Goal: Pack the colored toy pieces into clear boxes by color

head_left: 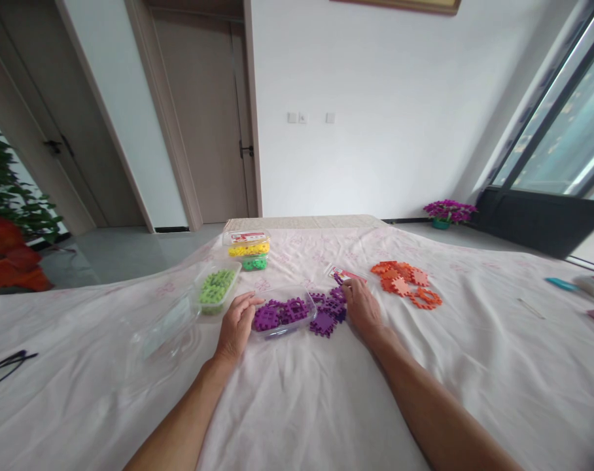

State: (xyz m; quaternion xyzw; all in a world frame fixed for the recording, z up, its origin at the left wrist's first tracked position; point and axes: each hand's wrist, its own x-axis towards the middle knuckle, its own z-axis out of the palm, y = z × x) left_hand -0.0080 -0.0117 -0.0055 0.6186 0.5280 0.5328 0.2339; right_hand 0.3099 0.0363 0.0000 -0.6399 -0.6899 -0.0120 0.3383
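A clear plastic box (297, 329) holding purple notched building pieces (280, 314) stands in front of me. My left hand (237, 325) grips its left edge, thumb and fingers at the rim. To the box's right, loose purple pieces (325, 320) lie in a small heap on the cloth. My right hand (362, 304) is over the far right side of this heap, fingers curled down. A purple piece (337, 279) sticks out at its fingertips, which seem closed on it; the fingers partly hide it.
Orange pieces (400, 280) lie to the right, near a red-and-white label card (347, 273). At left are a box of light green pieces (217, 288), stacked yellow and green boxes (248, 250) and clear lids (164, 333). A black cable (7, 366) lies far left on the tablecloth (297, 418).
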